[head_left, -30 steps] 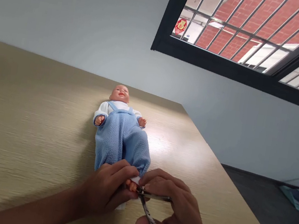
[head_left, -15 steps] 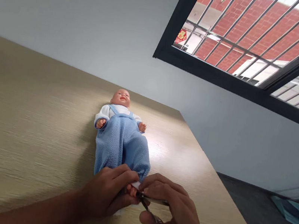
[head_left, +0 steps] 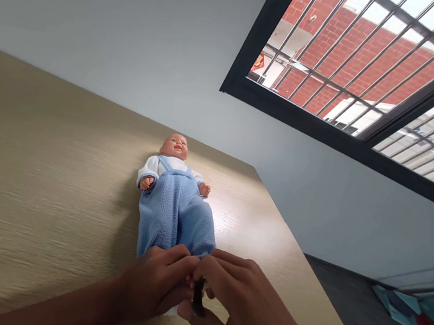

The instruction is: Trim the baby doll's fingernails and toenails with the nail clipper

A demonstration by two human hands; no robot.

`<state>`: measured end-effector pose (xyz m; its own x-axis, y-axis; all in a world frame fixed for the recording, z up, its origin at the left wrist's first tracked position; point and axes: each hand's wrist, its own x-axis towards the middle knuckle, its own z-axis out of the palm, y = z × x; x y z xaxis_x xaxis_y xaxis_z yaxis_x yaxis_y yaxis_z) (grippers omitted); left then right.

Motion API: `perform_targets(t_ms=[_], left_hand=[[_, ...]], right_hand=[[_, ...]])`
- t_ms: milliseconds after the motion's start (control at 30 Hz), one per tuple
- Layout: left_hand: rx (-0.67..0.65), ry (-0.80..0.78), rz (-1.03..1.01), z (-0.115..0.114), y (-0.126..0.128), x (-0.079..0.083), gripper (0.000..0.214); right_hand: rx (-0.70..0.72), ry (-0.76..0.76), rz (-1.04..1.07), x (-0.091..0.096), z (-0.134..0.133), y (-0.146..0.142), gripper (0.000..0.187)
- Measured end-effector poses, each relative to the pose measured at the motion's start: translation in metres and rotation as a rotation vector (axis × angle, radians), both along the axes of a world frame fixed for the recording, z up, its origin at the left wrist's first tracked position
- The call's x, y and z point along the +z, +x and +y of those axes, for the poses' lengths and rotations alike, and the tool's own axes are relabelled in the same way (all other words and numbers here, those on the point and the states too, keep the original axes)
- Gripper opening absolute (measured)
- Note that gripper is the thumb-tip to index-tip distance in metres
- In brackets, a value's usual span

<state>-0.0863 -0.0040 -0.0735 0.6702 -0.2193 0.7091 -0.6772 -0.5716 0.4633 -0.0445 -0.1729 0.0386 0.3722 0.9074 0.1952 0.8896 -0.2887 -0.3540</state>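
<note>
Two hands, the left hand (head_left: 154,284) and the right hand (head_left: 248,299), are brought together at the foot end of a baby doll (head_left: 171,205), which is laid on its back on a wood-grain tabletop (head_left: 55,170). The doll's lower leg is gripped by the left hand, just below the blue fleece overalls (head_left: 173,216). A small dark metal tool (head_left: 199,297) is pinched between the right fingers, close against the left hand. A barred window (head_left: 337,77) is set in a grey wall (head_left: 100,12) beyond the table.
</note>
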Motion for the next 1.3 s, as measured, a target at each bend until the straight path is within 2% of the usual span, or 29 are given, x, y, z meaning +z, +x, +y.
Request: perform_targets(t_ms=[100,300,400,533,633,700,800,900,1000,1300], left_hand=[[0.023,0.015,-0.050,0.000,0.001,-0.005,0.044],[0.022,0.015,-0.038,0.000,0.002,-0.009,0.043],[0.006,0.025,0.002,0.000,0.002,-0.007,0.040],[0.007,0.019,0.038,0.000,0.003,-0.009,0.035],[-0.001,0.020,0.040,0.001,0.003,-0.010,0.026],[-0.002,0.022,0.045,0.001,0.002,-0.011,0.019],[-0.007,0.021,0.050,0.001,0.002,-0.011,0.015],[-0.006,0.023,0.053,0.000,0.002,-0.010,0.014],[-0.009,0.035,0.056,0.000,0.002,-0.009,0.015],[0.000,0.012,0.061,0.000,0.001,-0.011,0.018]], right_hand=[[-0.004,-0.080,-0.073,0.005,0.007,-0.006,0.024],[-0.001,-0.047,-0.148,0.007,0.010,-0.011,0.025],[-0.020,0.060,-0.128,-0.002,-0.001,-0.007,0.015],[-0.056,0.284,-0.206,-0.018,-0.015,-0.004,0.033],[0.023,0.373,-0.333,-0.028,-0.017,-0.006,0.030],[0.082,0.362,-0.489,-0.034,-0.017,-0.008,0.026],[0.083,0.318,-0.697,-0.044,-0.019,-0.011,0.022],[0.077,0.317,-0.812,-0.053,-0.020,-0.013,0.017],[0.078,0.335,-0.857,-0.057,-0.018,-0.014,0.017],[0.011,0.241,-0.885,-0.053,-0.012,-0.022,0.012]])
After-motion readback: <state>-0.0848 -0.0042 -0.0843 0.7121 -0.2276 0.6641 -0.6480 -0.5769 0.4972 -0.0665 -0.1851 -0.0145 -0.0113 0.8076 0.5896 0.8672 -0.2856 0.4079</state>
